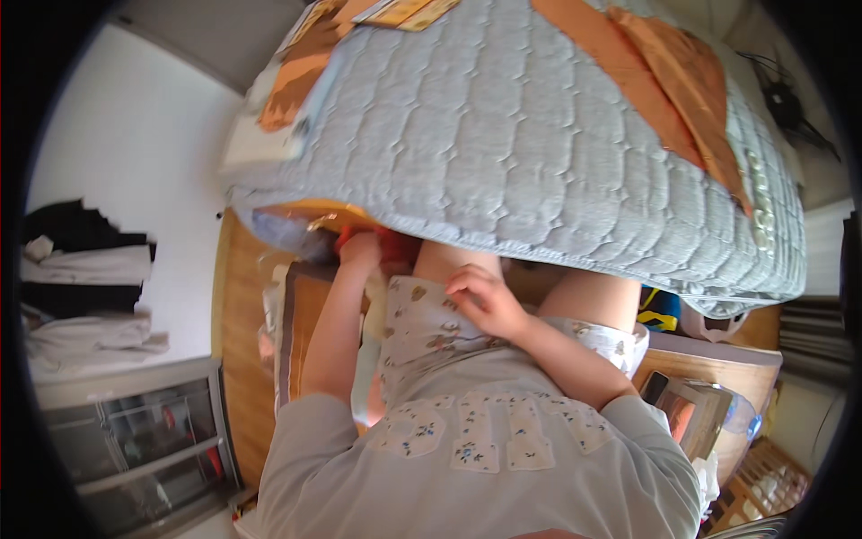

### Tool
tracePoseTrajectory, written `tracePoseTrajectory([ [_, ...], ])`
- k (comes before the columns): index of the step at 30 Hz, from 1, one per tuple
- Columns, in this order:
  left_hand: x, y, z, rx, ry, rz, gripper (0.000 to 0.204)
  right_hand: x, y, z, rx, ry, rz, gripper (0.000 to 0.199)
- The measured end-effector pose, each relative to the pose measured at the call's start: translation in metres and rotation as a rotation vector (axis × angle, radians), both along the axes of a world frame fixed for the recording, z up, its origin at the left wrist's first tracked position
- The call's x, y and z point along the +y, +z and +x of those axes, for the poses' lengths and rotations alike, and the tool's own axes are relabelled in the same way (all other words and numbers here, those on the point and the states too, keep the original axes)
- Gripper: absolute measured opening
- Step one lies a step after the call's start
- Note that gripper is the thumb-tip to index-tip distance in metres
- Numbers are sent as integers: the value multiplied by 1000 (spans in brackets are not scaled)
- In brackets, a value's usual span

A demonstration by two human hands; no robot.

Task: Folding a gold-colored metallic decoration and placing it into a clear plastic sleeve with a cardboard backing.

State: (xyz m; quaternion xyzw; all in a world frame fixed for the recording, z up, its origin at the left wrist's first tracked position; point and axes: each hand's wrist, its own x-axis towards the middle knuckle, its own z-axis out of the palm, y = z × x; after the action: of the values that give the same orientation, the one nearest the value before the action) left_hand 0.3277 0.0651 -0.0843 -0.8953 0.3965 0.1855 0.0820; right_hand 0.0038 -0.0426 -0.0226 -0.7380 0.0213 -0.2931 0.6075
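Observation:
My left hand [361, 250] reaches down beside the bed's near edge, against a red item [395, 249] that looks like a bag or cloth. Its fingers are mostly hidden there, so their grip does not show. Over my lap, my right hand [489, 301] hovers or rests near the patterned shorts [426, 314], fingers loosely bent and apart, with nothing in them. Left of the red item lies a clear bluish plastic bag [292, 232], partly under the bed's edge.
A bed with a pale blue quilted cover [503, 117] fills the far side, with orange cloth [673, 76] on it. Clothes [85, 269] hang at the left wall above a glass-fronted cabinet [144, 440]. At right, a wooden surface [718, 355] holds a phone [655, 388] and boxes.

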Motion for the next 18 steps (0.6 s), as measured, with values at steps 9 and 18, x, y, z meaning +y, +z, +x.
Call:
tracePoseTrajectory([
  [9, 23, -4, -5, -150, 2, -131, 25, -45, 227, -94, -748, -681, -674, 16],
  [18, 3, 9, -29, -214, 82, -142, 22, -49, 313, -152, -787, -1044, -1172, 21],
])
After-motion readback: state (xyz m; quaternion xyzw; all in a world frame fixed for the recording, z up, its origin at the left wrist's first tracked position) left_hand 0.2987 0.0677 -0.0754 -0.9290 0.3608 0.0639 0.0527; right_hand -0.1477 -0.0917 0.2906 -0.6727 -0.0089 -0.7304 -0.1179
